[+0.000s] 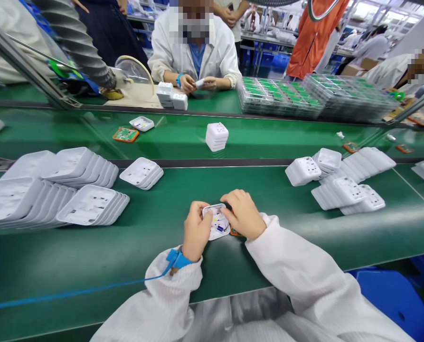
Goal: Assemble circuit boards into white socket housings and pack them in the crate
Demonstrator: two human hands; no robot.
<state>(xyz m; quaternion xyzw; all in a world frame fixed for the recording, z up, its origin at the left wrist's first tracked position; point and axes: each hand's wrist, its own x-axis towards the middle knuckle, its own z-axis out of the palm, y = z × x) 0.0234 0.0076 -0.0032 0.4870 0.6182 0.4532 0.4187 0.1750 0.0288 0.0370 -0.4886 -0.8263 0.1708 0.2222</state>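
Note:
Just in front of me, above the green work surface, is a small white plastic housing (217, 232), its open inner side facing up. Inside it a dark blue part with thin leads and a yellow spot show. My left hand (196, 227) grips its left side, thumb on the rim and fingers behind. My right hand (245, 216) bends over its upper right edge, thumb and fingertips touching it; any small part between them is hidden. An orange-edged circuit board (236, 232) lies partly covered beneath my right hand. A blue wrist strap (178, 259) with a cord circles my left wrist.
Stacks of white housings stand at left (87, 204) and right (350, 190). On the green conveyor belt (176, 142) sit another housing stack (217, 135) and an orange-edged board (125, 134). Opposite, a co-worker (197, 61) handles a white piece beside clear trays (276, 97).

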